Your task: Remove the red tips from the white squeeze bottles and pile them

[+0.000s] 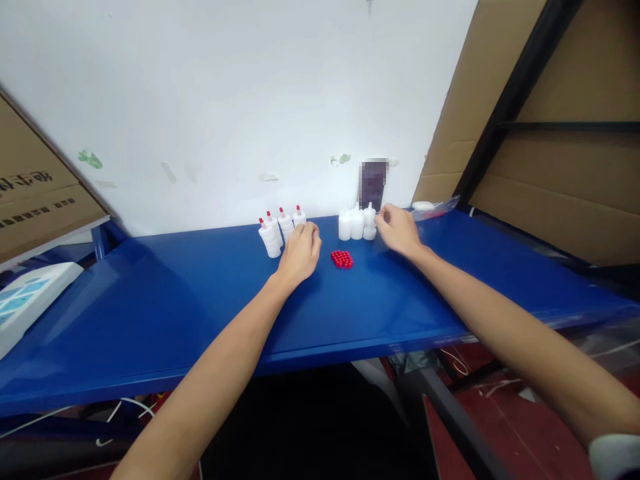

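Note:
My left hand (300, 252) is closed, fingers curled, beside a group of white squeeze bottles with red-tipped nozzles (271, 239). It covers the lower part of the rightmost one (299, 217); whatever lies inside its fingers is hidden. My right hand (397, 229) pinches with thumb and forefinger at the side of a white bottle (369, 219). That bottle stands at the right end of a cluster of white bottles (345, 227) whose nozzles carry no red tips. Between my hands, nearer to me, lies a patch of small red caps (342, 259) on the blue table (200, 300).
A dark, blurred-out flat object (373, 181) leans on the white wall behind the bottles. A clear plastic bag (437, 209) lies at the back right. A white device (35, 300) sits at the left edge. Cardboard (560, 193) and a dark frame border the right side.

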{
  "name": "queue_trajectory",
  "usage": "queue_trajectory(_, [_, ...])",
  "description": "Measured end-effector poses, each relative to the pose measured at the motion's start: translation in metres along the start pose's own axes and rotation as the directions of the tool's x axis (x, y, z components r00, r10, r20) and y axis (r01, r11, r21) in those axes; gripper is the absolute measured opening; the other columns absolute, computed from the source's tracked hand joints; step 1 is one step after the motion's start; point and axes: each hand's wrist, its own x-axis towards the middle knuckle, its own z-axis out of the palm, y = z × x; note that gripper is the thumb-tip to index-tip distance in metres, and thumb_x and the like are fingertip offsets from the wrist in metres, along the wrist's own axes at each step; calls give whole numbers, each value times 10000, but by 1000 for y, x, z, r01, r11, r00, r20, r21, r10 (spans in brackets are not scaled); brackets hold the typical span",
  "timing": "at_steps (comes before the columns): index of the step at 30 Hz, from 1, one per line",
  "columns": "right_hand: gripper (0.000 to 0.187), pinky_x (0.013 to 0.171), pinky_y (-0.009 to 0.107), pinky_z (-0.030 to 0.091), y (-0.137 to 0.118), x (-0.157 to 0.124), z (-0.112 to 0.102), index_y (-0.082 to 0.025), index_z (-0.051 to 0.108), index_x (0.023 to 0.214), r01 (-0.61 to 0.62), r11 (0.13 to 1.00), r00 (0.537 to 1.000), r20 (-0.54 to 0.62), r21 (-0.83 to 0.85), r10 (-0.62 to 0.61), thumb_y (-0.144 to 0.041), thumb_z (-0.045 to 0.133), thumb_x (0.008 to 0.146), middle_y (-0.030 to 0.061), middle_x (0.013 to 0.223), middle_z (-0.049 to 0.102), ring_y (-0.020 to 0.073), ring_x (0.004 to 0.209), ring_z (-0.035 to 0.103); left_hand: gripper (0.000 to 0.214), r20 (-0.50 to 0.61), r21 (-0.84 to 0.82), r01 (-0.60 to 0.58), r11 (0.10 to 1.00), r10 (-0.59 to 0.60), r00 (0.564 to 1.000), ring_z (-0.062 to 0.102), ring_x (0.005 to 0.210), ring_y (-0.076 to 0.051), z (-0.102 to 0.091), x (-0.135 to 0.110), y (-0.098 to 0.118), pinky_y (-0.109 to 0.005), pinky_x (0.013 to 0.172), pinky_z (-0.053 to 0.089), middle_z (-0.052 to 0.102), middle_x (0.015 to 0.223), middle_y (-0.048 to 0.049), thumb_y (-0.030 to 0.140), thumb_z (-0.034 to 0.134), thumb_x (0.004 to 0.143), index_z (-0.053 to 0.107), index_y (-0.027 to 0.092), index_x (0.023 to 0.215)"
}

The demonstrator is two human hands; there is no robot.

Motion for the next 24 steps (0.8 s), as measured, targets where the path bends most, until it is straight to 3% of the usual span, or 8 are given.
queue_trajectory(4, [115,644,315,350,-3,-1,0,-228,606,834,-16,1000,999,42,-21,17,-303,520,855,76,839,710,244,785,588,179,41,-6,-60,998,60,997,585,872,-205,6,0,-4,-341,827,486,611,956,-83,267,449,1012,601,173,1002])
queue_trajectory(7, [108,641,310,350,-4,0,-2,-223,613,835,-21,1000,999,45,-2,21,-297,536,851,64,804,700,234,760,583,265,114,-42,-112,993,116,987,602,856,-202,4,0,-2,-336,813,486,626,924,-77,308,407,1046,629,168,1011])
queue_trajectory(9, [95,643,305,352,-8,-2,-5,-217,604,823,18,998,999,35,62,-20,-283,541,851,39,735,664,210,706,561,320,180,-52,-128,990,135,974,614,823,-201,1,-1,2,-334,786,484,649,899,-69,348,379,1062,645,172,1033])
queue_trajectory(11, [118,647,300,357,-17,-8,-8,-208,593,823,126,977,989,58,174,-138,-295,535,880,12,679,618,181,649,530,333,226,-45,-132,990,138,964,627,797,-200,-2,-2,8,-326,757,476,674,887,-61,383,394,1061,659,181,1052])
queue_trajectory(14, [226,648,291,360,-39,-24,-11,-198,592,857,314,882,901,182,351,-393,-384,511,957,-12,666,580,155,617,502,267,240,-38,-144,989,149,959,641,797,-203,-4,-3,14,-306,726,459,704,899,-57,379,488,1026,663,183,1073])
queue_trajectory(17, [260,634,280,350,-60,-42,-12,-204,576,905,382,807,788,298,449,-539,-437,501,993,-14,712,595,149,640,508,193,238,-32,-177,984,179,955,633,780,-205,-5,-4,14,-295,690,436,703,885,-63,335,578,967,653,161,1008])
queue_trajectory(20, [259,648,279,357,-69,-50,-11,-213,525,903,380,778,745,333,500,-578,-438,470,1020,-10,742,606,150,660,516,171,238,-31,-225,974,226,945,619,770,-207,-5,-5,12,-296,676,420,684,857,-65,318,583,953,627,158,914])
queue_trajectory(24, [312,691,295,366,-67,-47,-9,-213,498,877,449,770,737,299,454,-606,-439,380,1057,11,798,580,160,712,517,177,246,-10,-242,970,237,940,610,761,-208,-4,-4,11,-294,656,410,672,846,-48,320,519,991,622,176,991])
